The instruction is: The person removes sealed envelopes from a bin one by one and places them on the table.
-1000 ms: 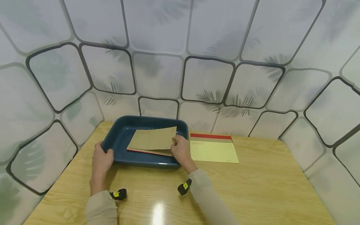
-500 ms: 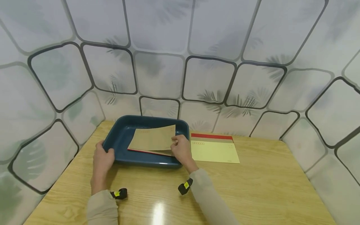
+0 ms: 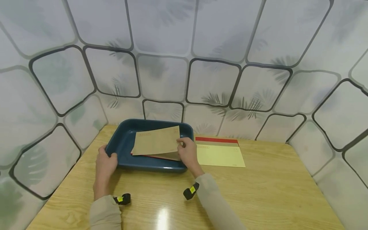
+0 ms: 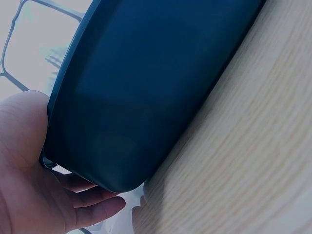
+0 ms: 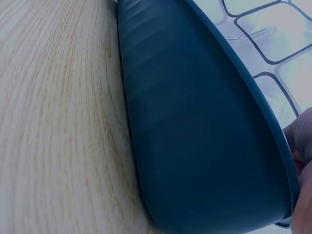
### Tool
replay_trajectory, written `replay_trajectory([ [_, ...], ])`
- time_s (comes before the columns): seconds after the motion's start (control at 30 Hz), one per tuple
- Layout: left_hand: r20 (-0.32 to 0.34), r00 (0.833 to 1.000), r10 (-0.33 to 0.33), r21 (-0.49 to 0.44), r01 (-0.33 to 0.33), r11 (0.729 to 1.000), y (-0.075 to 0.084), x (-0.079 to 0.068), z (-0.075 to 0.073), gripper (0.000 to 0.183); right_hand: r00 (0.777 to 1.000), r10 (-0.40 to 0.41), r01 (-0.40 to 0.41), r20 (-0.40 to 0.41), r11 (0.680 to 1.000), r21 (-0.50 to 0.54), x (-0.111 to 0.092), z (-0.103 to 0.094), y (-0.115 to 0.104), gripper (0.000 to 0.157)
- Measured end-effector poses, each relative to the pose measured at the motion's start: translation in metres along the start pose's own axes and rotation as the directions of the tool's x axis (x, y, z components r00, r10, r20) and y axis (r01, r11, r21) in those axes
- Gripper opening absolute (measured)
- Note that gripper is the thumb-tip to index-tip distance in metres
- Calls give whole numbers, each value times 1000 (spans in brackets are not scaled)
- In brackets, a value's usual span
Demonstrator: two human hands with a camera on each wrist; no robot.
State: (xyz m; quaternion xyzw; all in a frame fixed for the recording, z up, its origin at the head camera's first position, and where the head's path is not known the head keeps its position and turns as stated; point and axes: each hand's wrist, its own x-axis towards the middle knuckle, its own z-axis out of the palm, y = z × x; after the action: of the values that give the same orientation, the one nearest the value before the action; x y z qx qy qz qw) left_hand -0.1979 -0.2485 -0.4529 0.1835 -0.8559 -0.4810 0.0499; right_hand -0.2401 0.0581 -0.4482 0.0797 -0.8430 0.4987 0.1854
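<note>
In the head view, my left hand grips the left front corner of a dark blue tray. The left wrist view has the thumb at the tray's rim and the fingers around its outer side. Inside the tray, my right hand pinches the right edge of a brown envelope, which sits slightly tilted. Beneath it shows another brown envelope, along with a thin red edge. The tray's wall hides most of the right hand in the right wrist view.
Right of the tray, a pale yellow envelope lies on the wooden table, with brown and red ones showing behind its top edge. A patterned wall covering rises close behind the tray and along both sides.
The pinched brown envelope has turned a little, its right end shifting upward in the head view and its lower-left corner dropping. My right hand has moved slightly right; the left keeps its hold.
</note>
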Motion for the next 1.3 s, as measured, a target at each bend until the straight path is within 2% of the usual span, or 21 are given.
replay_trajectory([
  [0.13, -4, 1000, 2, 6, -2, 1000, 0, 0, 1, 65, 1000, 27, -26, -8, 996, 87, -1, -3, 1, 22],
  [0.3, -17, 1000, 14, 6, -14, 1000, -1, 0, 4, 64, 996, 89, -88, 3, 974, 211, -1, -9, 4, 24],
  [0.53, -36, 999, 25, 10, -25, 1000, 0, 2, 6, 63, 995, 104, -101, 3, 959, 265, -1, -23, 3, 24],
  [0.83, -44, 999, 27, 6, -26, 1000, -1, 0, 5, 63, 982, 190, -177, -4, 923, 340, -6, -41, 4, 26],
  [1.07, -44, 999, 17, -10, -18, 1000, -1, -2, 4, 62, 967, 254, -229, 3, 869, 438, -11, -55, 9, 28],
  [1.3, -45, 999, 9, -3, -9, 1000, -2, 0, 3, 63, 944, 328, -252, -47, 804, 538, -15, -65, 14, 29],
])
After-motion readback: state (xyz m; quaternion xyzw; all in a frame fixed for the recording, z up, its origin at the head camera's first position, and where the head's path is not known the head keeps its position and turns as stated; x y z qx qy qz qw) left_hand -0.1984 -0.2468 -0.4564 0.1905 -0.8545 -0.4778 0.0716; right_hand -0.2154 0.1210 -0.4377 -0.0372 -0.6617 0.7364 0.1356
